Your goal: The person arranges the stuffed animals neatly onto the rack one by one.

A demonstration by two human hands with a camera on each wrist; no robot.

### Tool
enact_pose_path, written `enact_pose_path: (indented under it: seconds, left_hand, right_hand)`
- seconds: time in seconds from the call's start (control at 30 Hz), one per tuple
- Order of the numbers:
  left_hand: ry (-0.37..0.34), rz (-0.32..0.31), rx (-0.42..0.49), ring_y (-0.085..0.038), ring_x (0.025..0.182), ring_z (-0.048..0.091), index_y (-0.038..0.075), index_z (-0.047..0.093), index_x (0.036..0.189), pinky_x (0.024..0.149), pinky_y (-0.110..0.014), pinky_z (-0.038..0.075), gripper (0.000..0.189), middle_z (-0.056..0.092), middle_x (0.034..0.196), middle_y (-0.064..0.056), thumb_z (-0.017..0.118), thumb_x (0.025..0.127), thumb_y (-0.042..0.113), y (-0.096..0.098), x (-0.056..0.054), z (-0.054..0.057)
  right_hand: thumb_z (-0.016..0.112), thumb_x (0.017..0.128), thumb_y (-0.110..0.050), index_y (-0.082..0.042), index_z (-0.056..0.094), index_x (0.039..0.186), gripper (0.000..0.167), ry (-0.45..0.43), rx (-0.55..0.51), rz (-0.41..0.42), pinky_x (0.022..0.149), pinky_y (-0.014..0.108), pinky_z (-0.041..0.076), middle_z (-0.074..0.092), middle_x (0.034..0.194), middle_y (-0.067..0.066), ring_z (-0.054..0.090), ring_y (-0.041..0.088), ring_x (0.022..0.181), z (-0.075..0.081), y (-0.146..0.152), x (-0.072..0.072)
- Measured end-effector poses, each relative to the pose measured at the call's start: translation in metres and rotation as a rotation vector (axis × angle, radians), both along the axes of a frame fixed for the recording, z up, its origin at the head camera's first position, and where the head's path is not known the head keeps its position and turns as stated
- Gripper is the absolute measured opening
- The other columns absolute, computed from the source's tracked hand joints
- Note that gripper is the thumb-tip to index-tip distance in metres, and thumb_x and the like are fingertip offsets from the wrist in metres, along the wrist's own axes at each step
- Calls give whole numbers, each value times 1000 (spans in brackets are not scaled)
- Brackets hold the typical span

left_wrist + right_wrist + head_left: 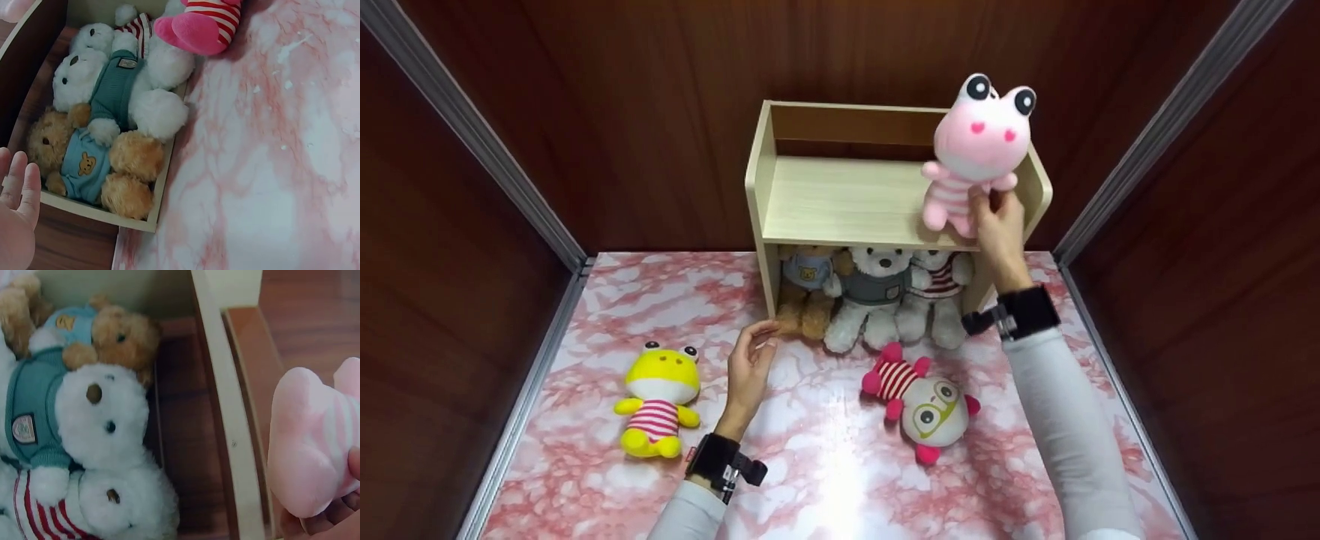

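Note:
My right hand (999,225) grips a pink plush frog (982,142) by its striped body, upright in front of the right end of the shelf's upper board (840,199). In the right wrist view the pink frog's legs (304,439) show, with my fingers round its side. Beside the shelf's lower left front corner is my left hand (750,371), fingers relaxed and holding nothing; its spread fingers (28,191) show in the left wrist view. Under the board sit a brown teddy bear (808,289), a white bear in a green sweater (874,292) and a white bear in red stripes (941,285).
A yellow plush frog (660,397) lies on the marbled floor (585,300) at left. In front of the shelf, a plush panda with pink limbs (934,409) lies on its back. Dark wooden walls (660,112) with metal corner strips (487,135) enclose the space.

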State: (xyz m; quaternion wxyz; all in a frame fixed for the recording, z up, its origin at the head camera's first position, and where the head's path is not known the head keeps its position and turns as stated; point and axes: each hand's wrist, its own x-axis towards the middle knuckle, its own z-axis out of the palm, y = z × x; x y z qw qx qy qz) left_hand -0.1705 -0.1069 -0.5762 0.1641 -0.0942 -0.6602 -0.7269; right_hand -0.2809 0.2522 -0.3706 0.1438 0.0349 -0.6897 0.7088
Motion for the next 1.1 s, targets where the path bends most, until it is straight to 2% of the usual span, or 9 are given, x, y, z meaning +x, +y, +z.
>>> enact_pose_path:
  seconds: [0.1, 0.33, 0.5, 0.67, 0.9, 1.0, 1.1]
  left_hand:
    - [-11, 8, 0, -46, 124, 56, -11, 55, 134, 101, -25, 49, 33, 62, 131, -24, 55, 103, -2, -3, 1, -2]
    - [-42, 19, 25, -43, 125, 57, -9, 57, 133, 100, -25, 49, 30, 61, 129, -31, 54, 103, -4, -5, 1, -7]
    - [-54, 38, 42, -47, 124, 56, -10, 57, 132, 101, -24, 49, 30, 60, 129, -32, 54, 101, -7, -3, 0, -10]
    - [-45, 30, 29, -49, 123, 56, -11, 55, 133, 98, -24, 50, 34, 59, 131, -33, 55, 99, -10, 2, 1, -12]
    - [-49, 39, 20, -44, 121, 60, -8, 58, 131, 95, -23, 51, 34, 62, 129, -28, 57, 97, -11, 5, 5, -18]
    - [-50, 41, 14, -43, 120, 61, -8, 58, 130, 95, -24, 52, 33, 62, 128, -30, 57, 97, -11, 5, 6, -20]
    - [-61, 43, -4, -43, 120, 61, -8, 59, 130, 94, -24, 52, 32, 63, 127, -29, 58, 97, -9, 5, 6, -21]
  right_hand:
    - [57, 107, -24, -15, 49, 153, 47, 0, 24, -26, 98, 36, 55, 61, 140, 15, 65, 27, 119, -2, 3, -16]
    - [49, 109, -16, -7, 42, 155, 48, -17, 24, -60, 103, 36, 53, 53, 147, 20, 63, 28, 124, -10, 12, -39]
    - [49, 109, -17, -8, 41, 155, 48, -40, -5, -76, 97, 37, 56, 54, 145, 19, 64, 28, 120, -9, 13, -47]
    - [49, 110, -18, -9, 39, 157, 49, -54, -5, -68, 96, 36, 57, 49, 149, 20, 62, 32, 125, -6, 12, -54]
    - [45, 111, -18, -8, 38, 158, 49, -89, 24, -110, 97, 35, 56, 47, 151, 20, 59, 32, 127, -7, 8, -61]
    - [45, 111, -22, -7, 39, 158, 49, -98, 27, -105, 99, 34, 55, 49, 150, 20, 60, 30, 127, -7, 8, -63]
    - [43, 111, -25, -6, 38, 158, 51, -92, -16, -62, 100, 34, 54, 50, 149, 21, 59, 30, 128, -8, 10, -64]
